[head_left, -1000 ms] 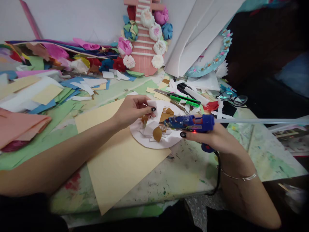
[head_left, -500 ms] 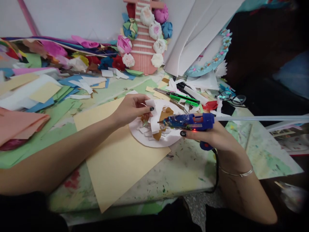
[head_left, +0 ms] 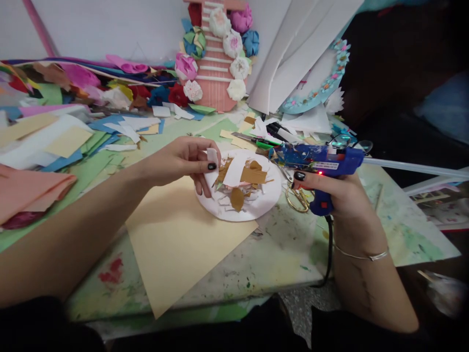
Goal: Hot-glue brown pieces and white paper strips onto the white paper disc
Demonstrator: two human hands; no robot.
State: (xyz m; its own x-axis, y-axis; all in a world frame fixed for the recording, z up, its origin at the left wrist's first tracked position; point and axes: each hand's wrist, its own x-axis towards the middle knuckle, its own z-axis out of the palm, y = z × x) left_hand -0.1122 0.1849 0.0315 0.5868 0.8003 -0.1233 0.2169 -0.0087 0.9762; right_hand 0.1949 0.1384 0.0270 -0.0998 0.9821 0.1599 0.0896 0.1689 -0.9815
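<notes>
My left hand (head_left: 185,161) pinches a small white paper scrap (head_left: 212,156) between thumb and forefinger at the left rim of a white round disc (head_left: 256,208). White and brown paper pieces (head_left: 242,178) lie piled on the disc. My right hand (head_left: 339,193) grips a blue hot glue gun (head_left: 318,161) to the right of the disc. Its nozzle points left toward the disc, a red light glows on its body, and a clear glue stick (head_left: 414,167) juts out of the back.
A cream paper sheet (head_left: 176,244) lies under the disc on the paint-stained table (head_left: 271,264). Gold-handled scissors (head_left: 298,198), green and black pens (head_left: 271,139) and glasses (head_left: 348,142) lie near the gun. Coloured paper (head_left: 54,132) heaps at left; a pink flowered board (head_left: 220,58) stands behind.
My right hand has drawn the glue gun right and up, off the disc. My left hand has lifted a white scrap to the disc's left rim.
</notes>
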